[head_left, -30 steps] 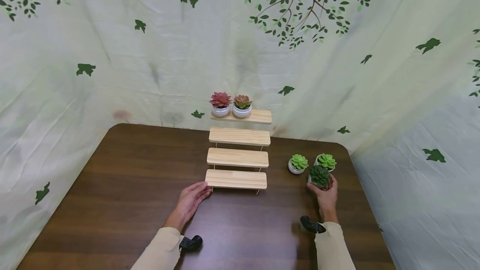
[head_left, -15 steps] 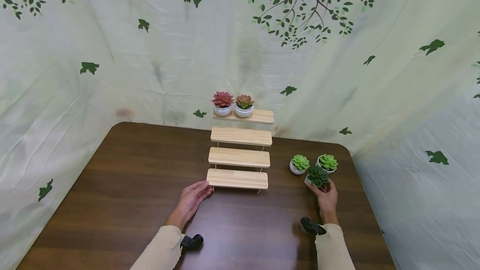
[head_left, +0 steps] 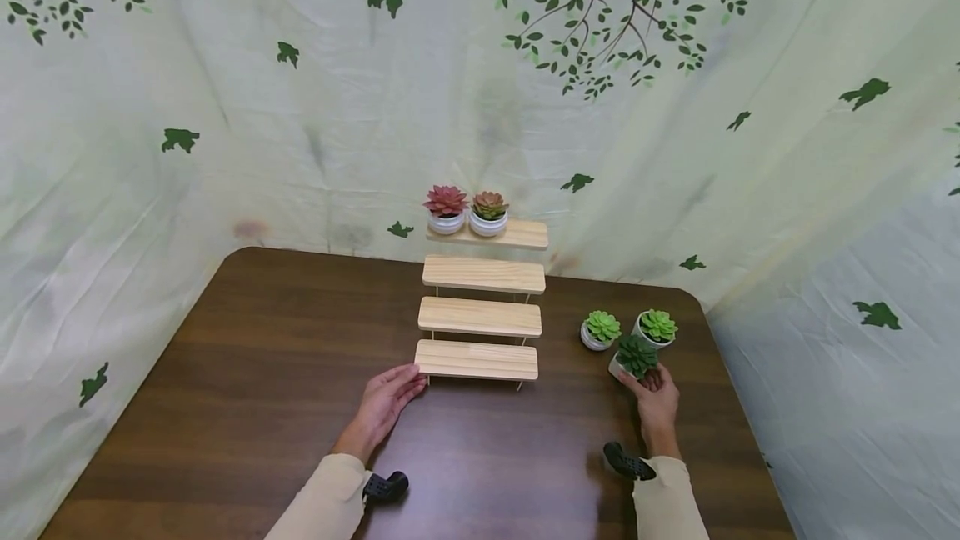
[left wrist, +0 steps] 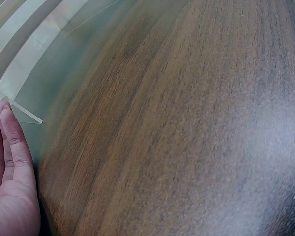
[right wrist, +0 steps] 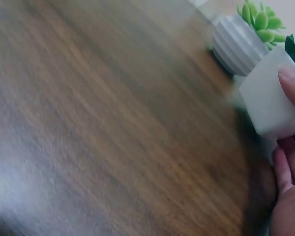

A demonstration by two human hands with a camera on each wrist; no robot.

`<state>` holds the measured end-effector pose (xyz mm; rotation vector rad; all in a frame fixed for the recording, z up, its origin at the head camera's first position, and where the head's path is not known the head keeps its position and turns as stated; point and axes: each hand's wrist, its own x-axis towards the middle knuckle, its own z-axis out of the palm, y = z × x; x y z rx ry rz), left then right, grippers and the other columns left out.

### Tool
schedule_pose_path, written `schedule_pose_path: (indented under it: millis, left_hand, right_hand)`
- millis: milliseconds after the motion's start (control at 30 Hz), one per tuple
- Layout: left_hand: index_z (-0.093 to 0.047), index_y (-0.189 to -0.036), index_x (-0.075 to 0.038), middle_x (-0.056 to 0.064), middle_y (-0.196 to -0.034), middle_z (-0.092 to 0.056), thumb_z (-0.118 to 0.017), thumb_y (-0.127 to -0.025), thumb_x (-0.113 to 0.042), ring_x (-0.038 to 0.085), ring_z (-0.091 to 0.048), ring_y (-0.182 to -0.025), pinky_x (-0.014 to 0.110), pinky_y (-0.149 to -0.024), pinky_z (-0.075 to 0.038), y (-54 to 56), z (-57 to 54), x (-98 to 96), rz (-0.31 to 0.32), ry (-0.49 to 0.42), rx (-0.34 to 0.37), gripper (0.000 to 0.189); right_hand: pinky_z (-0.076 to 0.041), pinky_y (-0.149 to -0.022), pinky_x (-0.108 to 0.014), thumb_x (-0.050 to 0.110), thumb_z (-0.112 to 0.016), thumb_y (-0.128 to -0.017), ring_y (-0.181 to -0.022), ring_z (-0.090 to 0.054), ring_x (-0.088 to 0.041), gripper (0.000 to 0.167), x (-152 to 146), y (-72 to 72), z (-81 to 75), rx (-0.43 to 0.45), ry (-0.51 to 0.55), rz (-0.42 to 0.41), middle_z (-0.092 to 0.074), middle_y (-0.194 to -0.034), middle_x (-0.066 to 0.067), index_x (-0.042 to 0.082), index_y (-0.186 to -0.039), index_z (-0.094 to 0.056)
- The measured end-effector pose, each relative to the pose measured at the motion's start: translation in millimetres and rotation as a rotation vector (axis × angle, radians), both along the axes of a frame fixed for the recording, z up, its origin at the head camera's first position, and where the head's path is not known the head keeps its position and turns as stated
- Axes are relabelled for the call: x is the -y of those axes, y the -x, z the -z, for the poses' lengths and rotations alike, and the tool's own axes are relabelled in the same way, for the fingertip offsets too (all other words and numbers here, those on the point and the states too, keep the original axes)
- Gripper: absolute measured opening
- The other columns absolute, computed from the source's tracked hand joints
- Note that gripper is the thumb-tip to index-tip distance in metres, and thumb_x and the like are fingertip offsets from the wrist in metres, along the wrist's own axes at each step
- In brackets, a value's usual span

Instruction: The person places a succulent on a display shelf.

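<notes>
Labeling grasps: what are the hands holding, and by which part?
Right hand: the dark green plant, by its white pot, thumb on one side. Left hand: no clear grip; fingers at left end of bottom shelf.

Makeshift screened-off workspace — room type unclear; leaf-printed curtain (head_left: 480, 123) beyond left fingers (head_left: 401, 382) and right fingers (head_left: 667, 378), wood-grain tabletop (head_left: 262, 365) beneath.

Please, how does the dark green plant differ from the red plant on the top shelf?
The dark green plant is gripped by the right hand; the red plant stands on the top shelf. The dark green plant has a flat-sided pot; the red plant has a rounded pot. Both pots are white.
</notes>
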<state>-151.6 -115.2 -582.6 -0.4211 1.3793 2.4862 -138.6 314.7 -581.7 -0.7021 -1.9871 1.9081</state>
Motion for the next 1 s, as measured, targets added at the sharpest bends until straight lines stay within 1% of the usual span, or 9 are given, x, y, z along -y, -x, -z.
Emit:
schedule_pose_path:
  millis: [67,133,200,300,367,467,667,800,1000]
  left_hand:
    - [-0.068,-0.089,-0.007,0.004,-0.084,-0.07,-0.056,-0.096,-0.001,0.016,-0.068,-0.081,0.027,-0.081,-0.057,-0.5,0.4,-0.6,0.002,0.001,-0.011,0.015]
    - [-0.068,-0.088,-0.007,0.004,-0.084,-0.07,-0.055,-0.096,0.0,0.015,-0.068,-0.081,0.027,-0.08,-0.057,-0.6,1.1,-0.8,-0.003,-0.001,-0.023,0.016]
    - [-0.068,-0.089,-0.007,0.004,-0.084,-0.07,-0.055,-0.096,0.0,0.015,-0.068,-0.081,0.026,-0.08,-0.057,-0.9,1.4,-0.5,0.001,-0.005,-0.035,0.017]
    - [-0.069,-0.088,-0.007,0.004,-0.083,-0.07,-0.055,-0.096,0.0,0.016,-0.068,-0.08,0.026,-0.079,-0.057,-0.6,1.7,-0.8,-0.008,-0.014,-0.028,0.017]
    - [-0.068,-0.088,-0.007,0.004,-0.083,-0.07,-0.055,-0.096,0.0,0.016,-0.068,-0.08,0.026,-0.08,-0.057,-0.6,1.7,-0.6,-0.007,-0.019,-0.029,0.017]
    - [-0.068,-0.087,-0.007,0.005,-0.083,-0.07,-0.054,-0.096,0.001,0.016,-0.068,-0.08,0.027,-0.08,-0.057,-0.3,1.4,-0.9,-0.013,-0.031,-0.018,0.018]
    - [-0.068,-0.088,-0.007,0.004,-0.083,-0.07,-0.055,-0.096,0.0,0.016,-0.068,-0.081,0.027,-0.082,-0.057,-1.2,-1.2,-0.6,-0.002,-0.026,-0.015,0.017]
    - [-0.068,-0.089,-0.007,0.004,-0.083,-0.07,-0.055,-0.096,-0.001,0.015,-0.068,-0.081,0.027,-0.082,-0.057,-1.1,-2.3,-0.7,0.0,-0.022,-0.01,0.016]
    - [-0.068,-0.089,-0.007,0.005,-0.083,-0.07,-0.057,-0.096,-0.001,0.016,-0.068,-0.081,0.027,-0.081,-0.057,-0.7,-0.1,-1.7,-0.007,-0.008,0.006,0.014]
  right_hand:
    - [-0.046,-0.08,-0.007,-0.006,-0.073,-0.081,-0.105,-0.052,-0.005,0.065,0,-0.9,-1.2,-0.014,0.021,0.008,-0.047,-0.135,-0.02,-0.006,-0.137,-0.04]
    - [-0.048,-0.081,-0.008,-0.005,-0.073,-0.081,-0.106,-0.053,-0.004,0.062,1,-1.4,-3.0,-0.034,0.04,0.013,-0.05,-0.131,-0.015,-0.004,-0.135,-0.042]
    - [-0.049,-0.082,-0.009,-0.004,-0.074,-0.081,-0.105,-0.054,-0.004,0.058,1,-1.5,-5.6,-0.058,0.073,0.023,-0.054,-0.125,-0.007,-0.002,-0.132,-0.046]
    - [-0.05,-0.082,-0.012,-0.006,-0.073,-0.08,-0.105,-0.056,-0.004,0.052,1,-1.4,-11.9,-0.095,0.11,0.024,-0.058,-0.114,0.005,0.005,-0.126,-0.05]
    - [-0.051,-0.082,-0.013,-0.009,-0.073,-0.079,-0.105,-0.056,-0.004,0.051,2,-1.2,-17.4,-0.111,0.127,0.019,-0.059,-0.11,0.01,0.009,-0.122,-0.052]
    - [-0.051,-0.084,-0.014,-0.012,-0.071,-0.079,-0.109,-0.056,-0.006,0.052,3,-0.2,-26.3,-0.137,0.126,-0.009,-0.059,-0.113,0.008,0.008,-0.123,-0.053]
    - [-0.049,-0.088,-0.013,-0.007,-0.072,-0.081,-0.121,-0.05,-0.014,0.06,5,5.6,-47.0,-0.143,0.078,-0.08,-0.052,-0.13,-0.006,0.003,-0.134,-0.047]
    - [-0.048,-0.093,-0.016,-0.002,-0.074,-0.081,-0.131,-0.044,-0.019,0.067,9,14.8,-63.8,-0.137,0.055,-0.136,-0.046,-0.142,-0.013,0.004,-0.14,-0.044]
    - [-0.046,-0.097,-0.018,-0.003,-0.073,-0.082,-0.132,-0.043,-0.019,0.066,21,31.4,-85.9,-0.153,0.053,-0.212,-0.047,-0.142,-0.013,0.006,-0.141,-0.044]
